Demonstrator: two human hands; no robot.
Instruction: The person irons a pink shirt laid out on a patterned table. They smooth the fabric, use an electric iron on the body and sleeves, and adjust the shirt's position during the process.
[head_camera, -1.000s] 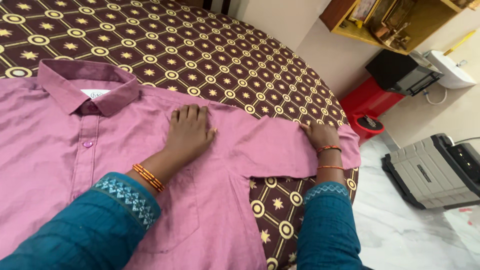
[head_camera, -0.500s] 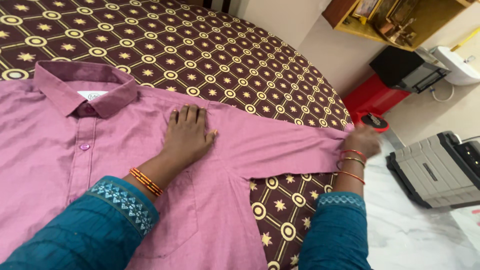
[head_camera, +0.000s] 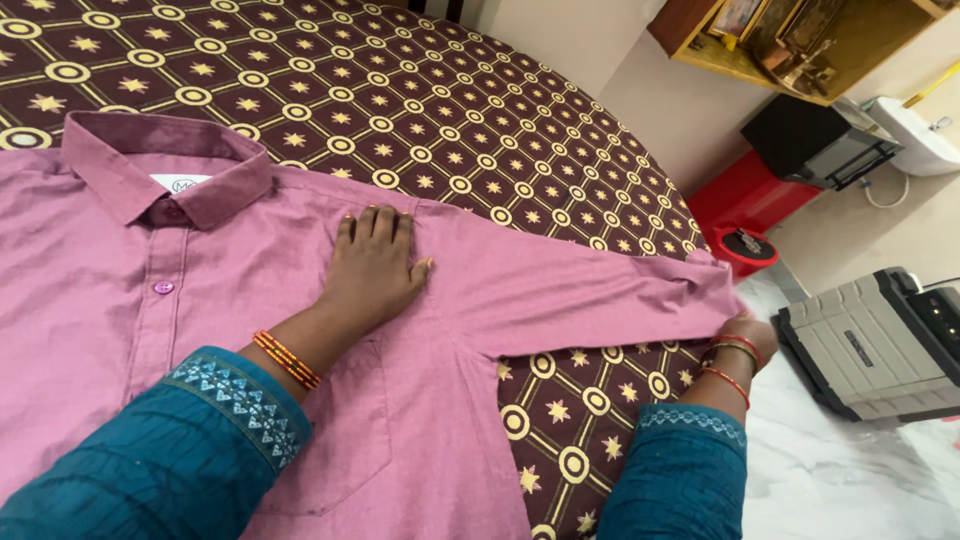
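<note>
pink shirt, one sleeve stretched out

our left hand lies flat with fingers open on the pink shirt, so it can't slide. our right hand pinches the sleeve end, so the sleeve is straight. the shirt lies front up on the patterned bed cover, collar far from us, sleeve pointing right.

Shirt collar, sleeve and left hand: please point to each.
collar (head_camera: 160, 165), head view, middle of the band.
sleeve (head_camera: 590, 290), head view, mid length.
left hand (head_camera: 375, 265), head view, back of the hand.
</note>
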